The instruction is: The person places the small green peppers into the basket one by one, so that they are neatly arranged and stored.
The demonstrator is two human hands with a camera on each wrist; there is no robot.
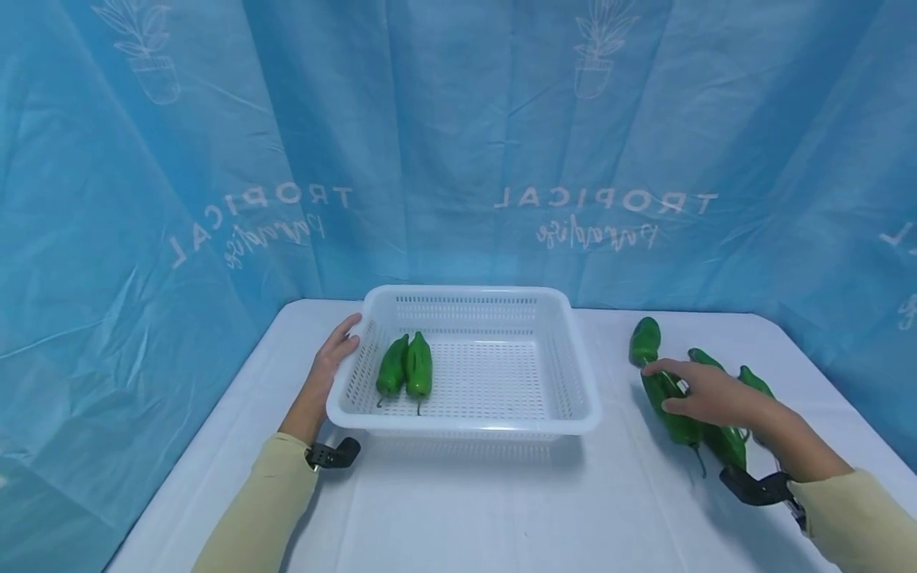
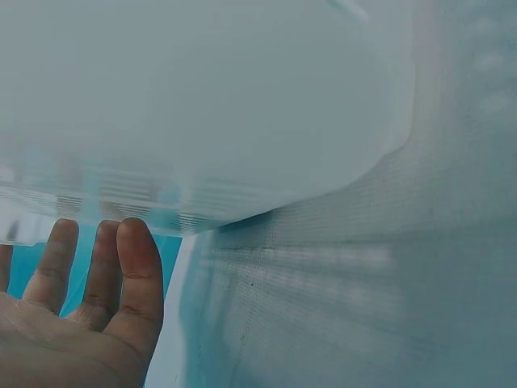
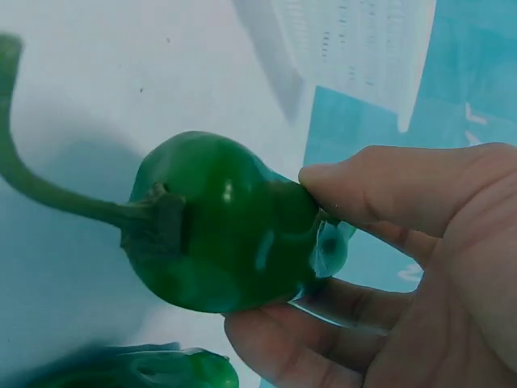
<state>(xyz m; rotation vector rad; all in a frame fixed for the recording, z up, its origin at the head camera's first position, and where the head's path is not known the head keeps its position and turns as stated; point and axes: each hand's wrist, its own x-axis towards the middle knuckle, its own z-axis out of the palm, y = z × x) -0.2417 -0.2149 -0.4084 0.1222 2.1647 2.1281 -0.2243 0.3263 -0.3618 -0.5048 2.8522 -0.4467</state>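
A white plastic basket (image 1: pixel 466 425) stands mid-table, with two green peppers (image 1: pixel 419 370) side by side at its left end. My left hand (image 1: pixel 331 360) rests against the basket's left side; in the left wrist view its fingers (image 2: pixel 139 267) are fairly straight beside the slotted wall. Over on the right, my right hand (image 1: pixel 716 395) pinches a long green pepper (image 3: pixel 214 226) between thumb and fingers, the curved stem pointing away from the palm. Whether this pepper touches the table is unclear. Close around that hand lie more green peppers (image 1: pixel 645 338), partly covered by the hand and forearm.
A white cloth covers the table (image 1: pixel 458 509). Blue printed sheeting (image 1: pixel 458 143) hangs behind it and along both sides. Each wrist wears a black strapped device (image 1: pixel 333 454).
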